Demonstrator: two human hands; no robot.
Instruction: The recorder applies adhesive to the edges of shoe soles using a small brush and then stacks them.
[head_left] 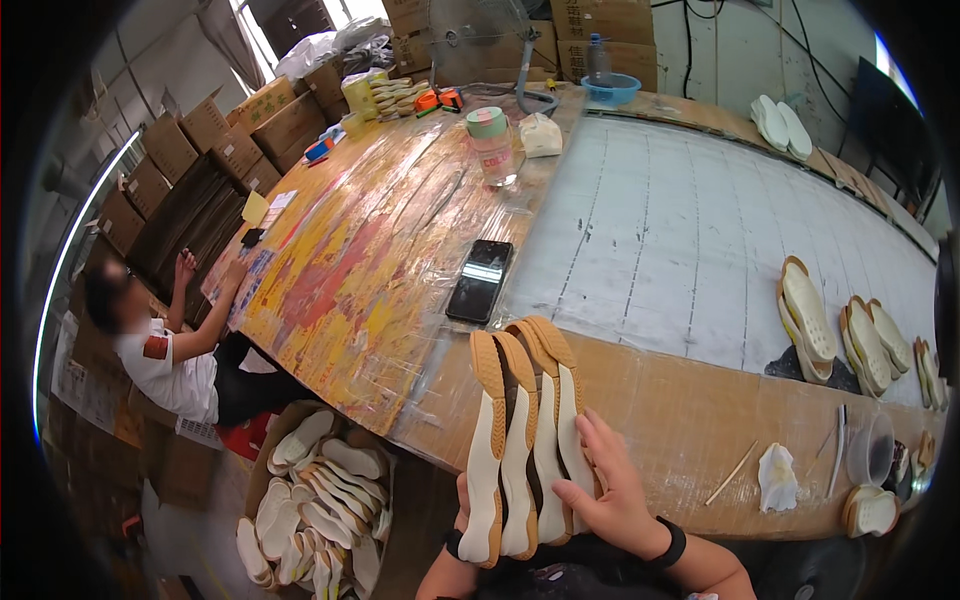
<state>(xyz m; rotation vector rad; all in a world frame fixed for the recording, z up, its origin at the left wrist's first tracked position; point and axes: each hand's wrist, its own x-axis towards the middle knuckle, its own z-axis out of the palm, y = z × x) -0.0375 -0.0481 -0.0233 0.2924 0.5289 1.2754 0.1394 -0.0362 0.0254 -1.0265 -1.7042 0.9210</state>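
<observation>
- Holds four cream-and-tan shoe soles [525, 440] on edge in a close row, partly over the near edge of the brown-covered worktable [680, 410], just short of the black smartphone [480, 282].
- Presses the row from its right side with the right hand [615, 495], partly closed, with the thumb toward the near edges and the fingers along the outer flank.
- Supports the left side with the left hand [463, 500], mostly hidden behind the soles; cannot tell how far closed.
- Shows dark gaps between neighbouring soles; could lose a middle one through uneven sideways pressure.
- Risks fanning or tipping at the tan upper ends because of a hold only lower down.
- Could drop a sole past the table edge, perhaps toward the heap of loose soles [320, 500], through slackened pressure.
- Might knock the smartphone by tilting the row forward.
</observation>
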